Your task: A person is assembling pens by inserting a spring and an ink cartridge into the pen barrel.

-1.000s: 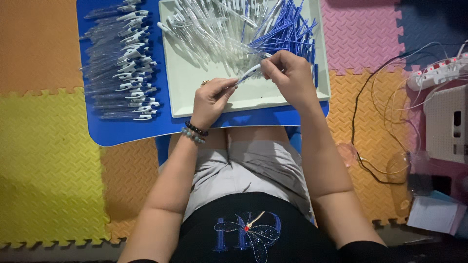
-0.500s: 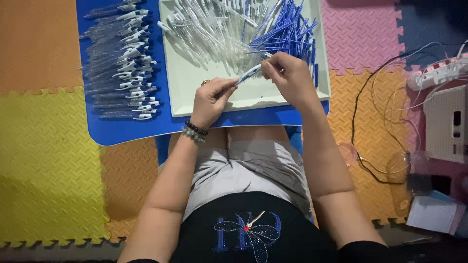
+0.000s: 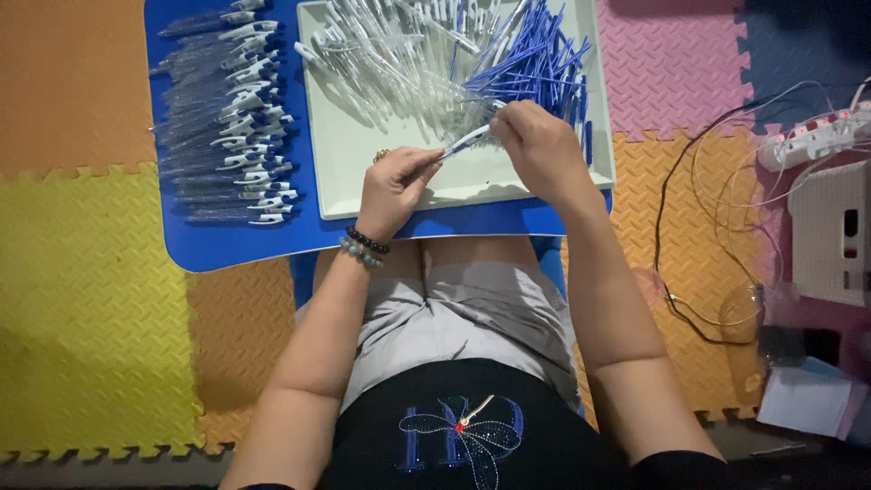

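A floor of interlocking foam mats (image 3: 82, 299) in orange, yellow, pink and dark blue spreads all around the grip, and on it, under both hands, stands a low blue plastic table (image 3: 236, 238) whose near edge lies just toward the body from the grip. A pale rectangular tray (image 3: 363, 172) sits on the table directly beneath the hands. Beyond the grip, in the tray's far half, lie a heap of clear plastic pen barrels (image 3: 390, 54) and, farther right, a bundle of thin blue refills (image 3: 535, 59) that touches the heap. Well to the left of the grip, on the bare blue table, a row of assembled clear pens with white clips (image 3: 227, 118) lies side by side. Well to the right, on the mats, are a white power strip (image 3: 812, 138), tangled thin cables (image 3: 726, 181) and a white perforated box (image 3: 830, 231). The left hand (image 3: 392, 189), with beaded bracelets (image 3: 363, 247) at the wrist, and the right hand (image 3: 535, 141) are each closed on one end of a single clear pen barrel (image 3: 467, 141), held slanted between them just above the tray's bare near part; nothing blocks it.
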